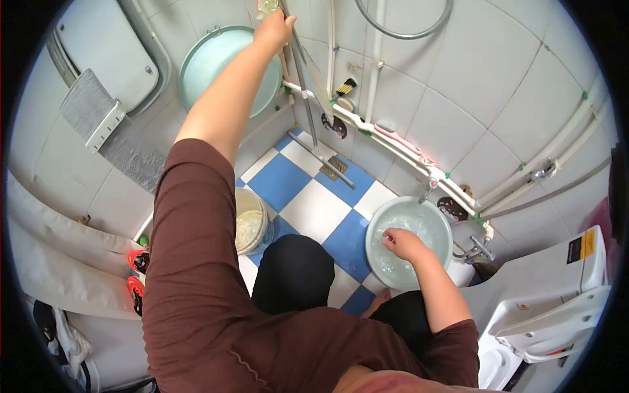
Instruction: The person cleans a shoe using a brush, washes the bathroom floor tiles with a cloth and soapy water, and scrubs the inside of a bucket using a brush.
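Me: plain dark brown top (196,216), sleeves short or pushed up to about the elbow, fabric creased, one thin wavy raised line near the chest. Black bottoms (293,272) over my knees. Hands bare, no gloves. One foot, apparently bare, partly hidden.

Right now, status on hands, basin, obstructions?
Left hand raised beside metal pole, grip unclear. Right hand over basin of water, fingers curled. Tap close at basin's far rim.

No legible txt, labels, brands, nos. or signs; washer sticker (581,247) too small.
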Available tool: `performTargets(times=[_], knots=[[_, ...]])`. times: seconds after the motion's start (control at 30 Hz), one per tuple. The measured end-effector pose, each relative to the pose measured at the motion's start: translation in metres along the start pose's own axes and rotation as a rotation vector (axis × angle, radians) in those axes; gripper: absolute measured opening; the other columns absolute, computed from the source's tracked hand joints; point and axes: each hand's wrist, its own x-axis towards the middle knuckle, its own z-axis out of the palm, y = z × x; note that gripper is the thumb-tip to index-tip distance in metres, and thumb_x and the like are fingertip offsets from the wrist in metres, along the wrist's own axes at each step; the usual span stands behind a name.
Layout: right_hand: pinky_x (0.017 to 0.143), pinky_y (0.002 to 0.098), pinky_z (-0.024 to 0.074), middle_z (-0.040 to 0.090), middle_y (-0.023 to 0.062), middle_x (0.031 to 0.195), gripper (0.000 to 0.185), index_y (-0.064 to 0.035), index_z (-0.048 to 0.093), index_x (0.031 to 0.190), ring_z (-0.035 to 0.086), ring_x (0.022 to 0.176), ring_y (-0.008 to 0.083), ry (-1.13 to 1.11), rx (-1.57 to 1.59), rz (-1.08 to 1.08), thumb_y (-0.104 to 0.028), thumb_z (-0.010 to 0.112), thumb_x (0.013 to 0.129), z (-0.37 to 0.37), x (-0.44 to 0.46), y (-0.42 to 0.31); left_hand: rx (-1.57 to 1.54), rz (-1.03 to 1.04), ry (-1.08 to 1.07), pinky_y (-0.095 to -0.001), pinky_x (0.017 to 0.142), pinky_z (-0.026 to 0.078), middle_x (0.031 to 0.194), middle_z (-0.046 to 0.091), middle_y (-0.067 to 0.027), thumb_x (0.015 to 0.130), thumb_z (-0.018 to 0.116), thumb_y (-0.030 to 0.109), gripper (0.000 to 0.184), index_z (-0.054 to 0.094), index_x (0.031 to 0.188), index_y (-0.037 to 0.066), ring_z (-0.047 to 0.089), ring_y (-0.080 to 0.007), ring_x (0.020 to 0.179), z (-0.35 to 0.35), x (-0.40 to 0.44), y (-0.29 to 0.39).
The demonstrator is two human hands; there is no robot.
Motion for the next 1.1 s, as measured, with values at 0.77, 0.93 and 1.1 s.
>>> performTargets(times=[0.77, 0.93, 1.1], knots=[[0.075, 0.0385, 0.0479, 0.062, 0.0132, 0.095, 0.028, -0.0069, 0.058, 0.106, 0.06, 0.086, 0.0303, -0.118, 0.157, 0.014, -0.023, 0.059, 0.083, -0.003, 0.023, 0.024, 0.011, -0.1, 0.378, -0.0451, 0.076, 0.045, 0.092, 0.062, -0.0206, 0.086, 0.055, 0.03, 0.029, 0.059, 0.101, 0.006, 0.058, -0.0377, 0.088, 0.101, 0.047, -0.004], [0.076, 0.0384, 0.0479, 0.061, 0.0129, 0.097, 0.028, -0.0074, 0.058, 0.106, 0.06, 0.087, 0.0304, -0.115, 0.165, 0.01, -0.024, 0.058, 0.084, -0.005, 0.021, 0.024, -0.004, -0.135, 0.429, -0.0442, 0.079, 0.045, 0.094, 0.062, -0.0204, 0.085, 0.055, 0.029, 0.03, 0.059, 0.103, 0.005, 0.058, -0.0374, 0.091, 0.103, 0.061, -0.014], [0.076, 0.0384, 0.0479, 0.061, 0.0131, 0.098, 0.028, -0.0077, 0.058, 0.106, 0.06, 0.088, 0.0301, -0.132, 0.157, 0.022, -0.025, 0.058, 0.084, -0.004, 0.021, 0.027, -0.002, -0.175, 0.31, -0.0423, 0.083, 0.044, 0.102, 0.061, -0.0209, 0.085, 0.057, 0.032, 0.034, 0.059, 0.105, 0.004, 0.057, -0.035, 0.096, 0.111, 0.055, -0.021]])
